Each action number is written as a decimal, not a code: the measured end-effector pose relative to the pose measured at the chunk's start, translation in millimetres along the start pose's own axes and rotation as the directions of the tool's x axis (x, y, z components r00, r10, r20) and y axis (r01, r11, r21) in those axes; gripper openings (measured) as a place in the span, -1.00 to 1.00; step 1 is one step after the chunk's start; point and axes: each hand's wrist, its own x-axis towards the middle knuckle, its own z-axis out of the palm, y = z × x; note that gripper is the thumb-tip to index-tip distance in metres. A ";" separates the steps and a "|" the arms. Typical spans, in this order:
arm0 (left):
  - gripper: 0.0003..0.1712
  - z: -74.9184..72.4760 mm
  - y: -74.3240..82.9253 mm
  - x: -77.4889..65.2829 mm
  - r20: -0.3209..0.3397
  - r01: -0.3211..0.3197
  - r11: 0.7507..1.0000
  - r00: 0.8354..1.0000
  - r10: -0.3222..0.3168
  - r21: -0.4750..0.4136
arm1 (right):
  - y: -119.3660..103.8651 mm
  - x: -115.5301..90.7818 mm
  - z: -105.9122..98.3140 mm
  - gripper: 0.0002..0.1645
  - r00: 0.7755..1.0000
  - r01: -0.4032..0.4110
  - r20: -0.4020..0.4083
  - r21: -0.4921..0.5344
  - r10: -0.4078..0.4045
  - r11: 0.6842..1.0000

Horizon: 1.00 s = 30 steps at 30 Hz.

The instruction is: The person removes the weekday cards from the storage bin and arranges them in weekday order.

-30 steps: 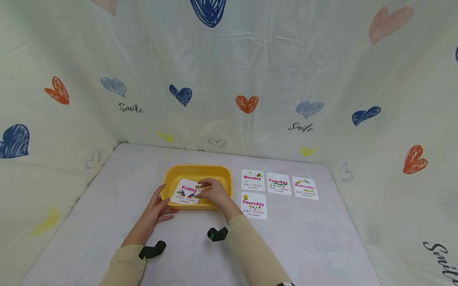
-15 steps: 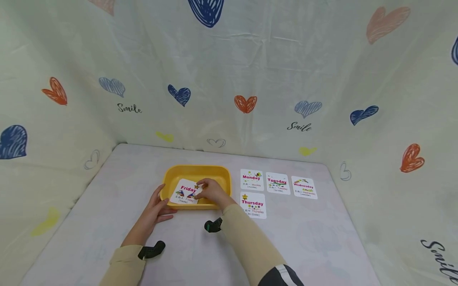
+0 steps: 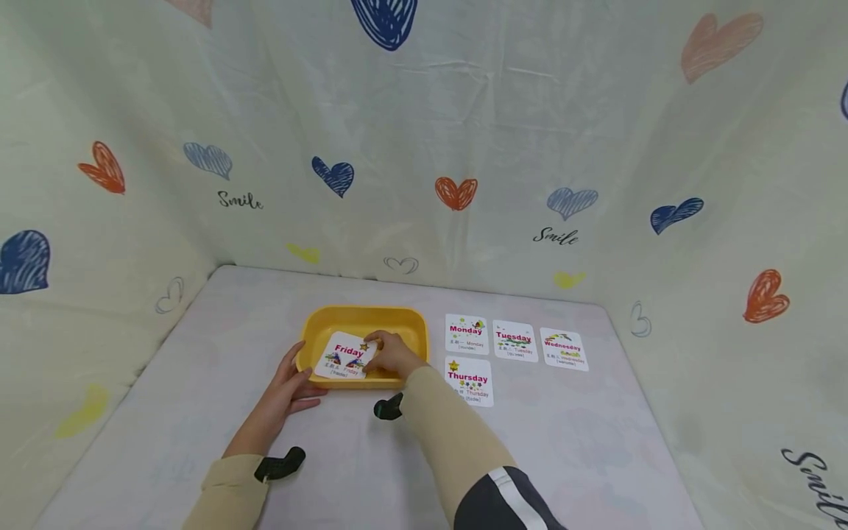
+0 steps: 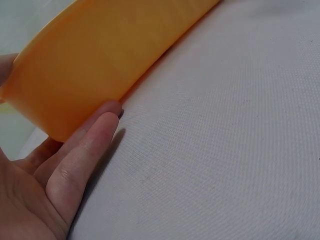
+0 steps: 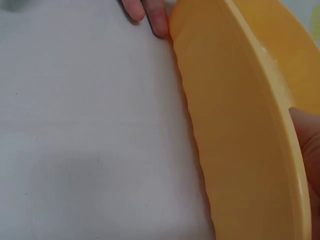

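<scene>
In the head view a yellow tray (image 3: 414,324) sits on the table, with a white Friday card (image 3: 338,357) lying in its left part. My left hand (image 3: 278,405) holds the tray's front left corner. The left wrist view shows its thumb (image 4: 6,67) at the rim and its fingers (image 4: 82,155) against the outer wall, low near the table. My right hand (image 3: 395,355) reaches over the tray's front wall and pinches the right edge of the Friday card. Its grip on the card is hidden by the tray wall (image 5: 235,115) in the right wrist view.
Right of the tray, Monday (image 3: 467,335), Tuesday (image 3: 514,341) and Wednesday (image 3: 564,350) cards lie in a row. A Thursday card (image 3: 469,382) lies below Monday, beside my right forearm. A heart-printed curtain (image 3: 397,235) stands behind the table (image 3: 570,442) and along its sides.
My right forearm has swung up and to the left, and the right thumb and fingers have drawn closer at the Friday card's edge. The card, tray and left hand stay nearly still.
</scene>
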 end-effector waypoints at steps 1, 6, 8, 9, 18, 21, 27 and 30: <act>-0.21 0.2 0.0 0.2 0.000 0.003 1.000 1.000 -0.003 0.000 | 0.5 1.3 -0.5 -0.34 1.000 -0.007 0.000 -0.010 0.007 1.000; -0.22 0.5 -0.6 0.0 0.005 0.013 1.000 1.000 -0.013 0.001 | 0.8 6.2 -1.9 -0.33 0.999 -0.043 0.008 -0.040 0.043 0.998; -0.22 0.1 -1.2 -0.3 0.006 0.015 1.000 1.000 -0.015 0.001 | 0.2 7.7 -2.1 -0.32 0.998 -0.060 0.014 -0.032 0.061 0.998; -0.22 -0.2 -1.5 -0.3 0.005 0.016 1.000 1.000 -0.016 -0.001 | -0.3 8.4 -2.0 -0.32 0.997 -0.071 0.017 -0.021 0.071 0.997; -0.22 -0.2 -1.3 0.5 0.005 0.012 1.000 1.000 -0.012 0.008 | -0.4 15.0 0.1 -0.34 0.993 -0.120 -0.009 0.055 0.121 0.991; -0.22 0.7 -0.4 -0.4 0.004 0.015 1.000 1.000 -0.015 0.007 | 0.7 16.6 1.4 -0.36 0.993 -0.114 -0.030 0.061 0.116 0.992; -0.21 0.7 1.0 -0.8 0.005 0.016 1.000 1.000 -0.016 0.015 | 2.9 20.7 3.9 -0.40 0.991 -0.110 -0.064 0.078 0.115 0.991; -0.22 0.6 0.8 -0.8 0.002 0.018 1.000 1.000 -0.018 0.013 | 1.8 21.1 4.7 -0.43 0.989 -0.118 -0.076 0.086 0.125 0.989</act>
